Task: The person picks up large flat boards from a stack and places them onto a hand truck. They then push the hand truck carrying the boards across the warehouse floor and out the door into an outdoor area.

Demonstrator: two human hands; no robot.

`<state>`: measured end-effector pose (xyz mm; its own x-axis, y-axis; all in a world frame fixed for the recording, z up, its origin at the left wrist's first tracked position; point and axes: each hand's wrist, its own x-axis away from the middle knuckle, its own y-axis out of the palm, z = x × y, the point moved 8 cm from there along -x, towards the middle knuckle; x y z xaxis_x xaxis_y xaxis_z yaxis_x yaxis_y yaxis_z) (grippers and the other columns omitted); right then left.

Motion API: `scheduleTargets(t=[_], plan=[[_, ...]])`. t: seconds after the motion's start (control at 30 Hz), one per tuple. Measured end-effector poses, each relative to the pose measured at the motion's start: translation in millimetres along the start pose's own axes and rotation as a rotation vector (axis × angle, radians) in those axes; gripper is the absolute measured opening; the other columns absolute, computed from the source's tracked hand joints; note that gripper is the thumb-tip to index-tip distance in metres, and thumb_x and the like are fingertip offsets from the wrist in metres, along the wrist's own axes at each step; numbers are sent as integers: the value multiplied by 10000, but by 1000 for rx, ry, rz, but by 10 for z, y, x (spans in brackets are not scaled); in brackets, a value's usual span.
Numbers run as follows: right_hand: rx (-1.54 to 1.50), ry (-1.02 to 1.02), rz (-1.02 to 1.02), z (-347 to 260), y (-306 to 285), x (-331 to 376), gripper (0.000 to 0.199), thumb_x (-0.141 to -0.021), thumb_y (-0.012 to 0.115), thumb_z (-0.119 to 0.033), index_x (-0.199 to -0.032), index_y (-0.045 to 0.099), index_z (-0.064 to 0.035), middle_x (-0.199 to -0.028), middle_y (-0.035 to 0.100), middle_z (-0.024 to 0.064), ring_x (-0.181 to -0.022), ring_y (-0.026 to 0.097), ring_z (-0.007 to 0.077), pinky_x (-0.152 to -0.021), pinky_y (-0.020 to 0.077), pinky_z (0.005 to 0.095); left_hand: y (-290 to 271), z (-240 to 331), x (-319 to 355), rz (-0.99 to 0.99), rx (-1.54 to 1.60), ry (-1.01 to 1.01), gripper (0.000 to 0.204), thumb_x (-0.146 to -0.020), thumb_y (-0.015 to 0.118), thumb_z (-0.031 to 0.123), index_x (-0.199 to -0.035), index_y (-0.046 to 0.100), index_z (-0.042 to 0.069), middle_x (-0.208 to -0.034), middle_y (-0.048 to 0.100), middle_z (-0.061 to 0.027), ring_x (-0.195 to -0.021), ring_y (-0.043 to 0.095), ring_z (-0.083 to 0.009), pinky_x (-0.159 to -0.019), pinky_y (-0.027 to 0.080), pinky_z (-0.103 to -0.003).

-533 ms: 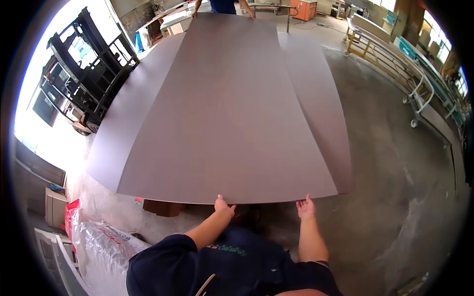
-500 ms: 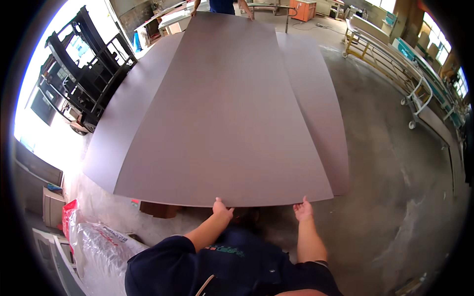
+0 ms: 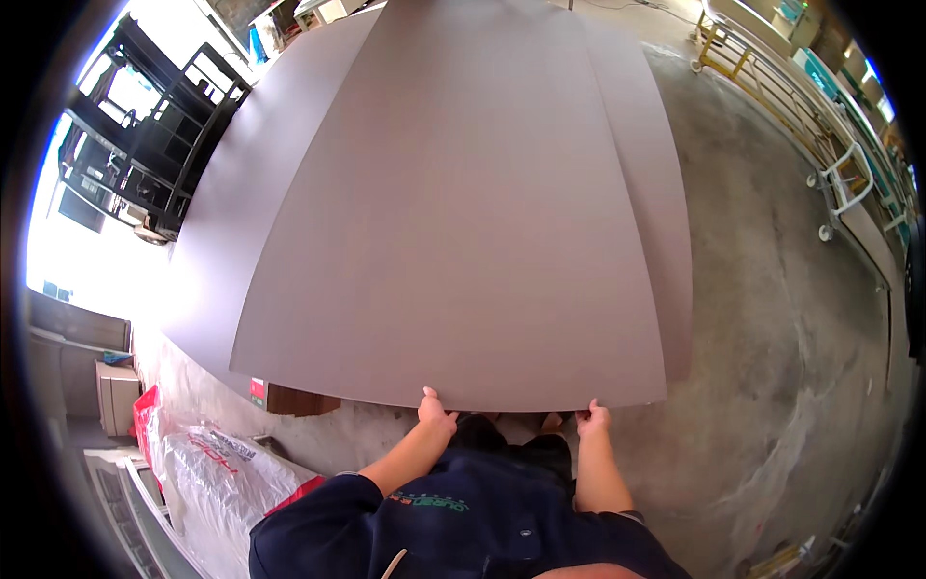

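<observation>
A large, thin, greyish-mauve sheet [image 3: 453,222] spreads out in front of me and bends slightly. My left hand [image 3: 437,413] grips its near edge around the middle, thumb on top and fingers underneath. Close to the near right corner, my right hand [image 3: 593,419] holds the same edge, with most of its fingers hidden below. Beneath this sheet lies another sheet [image 3: 644,183] of the same colour, showing along the right side. A matching surface [image 3: 260,164] shows on the left.
A dark forklift [image 3: 154,125] stands at the far left. Near my left are a plastic-wrapped bundle [image 3: 227,482] and a cardboard box [image 3: 299,400] partly under the sheets. A yellow-framed trolley [image 3: 762,82] holds panels at the right, beyond concrete floor [image 3: 762,289].
The view has tipped downward, so the person holding the sheet's far end is out of the picture. The held sheet has shifted slightly right over the one below. Both my hands keep their grip.
</observation>
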<state>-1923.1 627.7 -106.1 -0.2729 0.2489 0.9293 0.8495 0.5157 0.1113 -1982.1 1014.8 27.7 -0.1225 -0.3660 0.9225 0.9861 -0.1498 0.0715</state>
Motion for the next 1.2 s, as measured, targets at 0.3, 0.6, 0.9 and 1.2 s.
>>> scheduleTargets(t=[0.3, 0.6, 0.9, 1.2], plan=[[63, -113, 0, -966, -323, -39, 148, -873, 513, -83, -1010, 520, -31, -928, 555, 91, -782, 556, 240, -725, 510, 446, 417, -708, 312, 44, -145, 7, 459, -914, 449, 344, -1231, 410, 15, -1256, 452, -128, -1120, 472, -299, -922, 396, -497], [153, -194, 135, -1901, -666, -42, 114, -873, 499, -67, -970, 523, -12, -903, 556, 85, -767, 551, 214, -748, 500, 433, 703, -1463, 507, 68, -230, -55, 460, -921, 438, 331, -1245, 393, 8, -1275, 441, -129, -1118, 479, -302, -928, 388, -500], [151, -140, 131, -1691, -494, -185, 164, -874, 482, -51, -1034, 498, -17, -937, 546, 92, -798, 535, 213, -855, 449, 455, 786, -1483, -84, 80, -199, -67, 453, -917, 445, 331, -1228, 404, 5, -1224, 472, -139, -1079, 501, -297, -885, 434, -491], [124, -22, 134, -1180, -187, -202, 153, -892, 467, -74, -1038, 490, -33, -922, 540, 92, -738, 520, 203, -911, 424, 476, 826, -1099, -766, 62, -249, -97, 412, -926, 421, 314, -1214, 416, 20, -1203, 480, -123, -1067, 504, -303, -838, 460, -515]])
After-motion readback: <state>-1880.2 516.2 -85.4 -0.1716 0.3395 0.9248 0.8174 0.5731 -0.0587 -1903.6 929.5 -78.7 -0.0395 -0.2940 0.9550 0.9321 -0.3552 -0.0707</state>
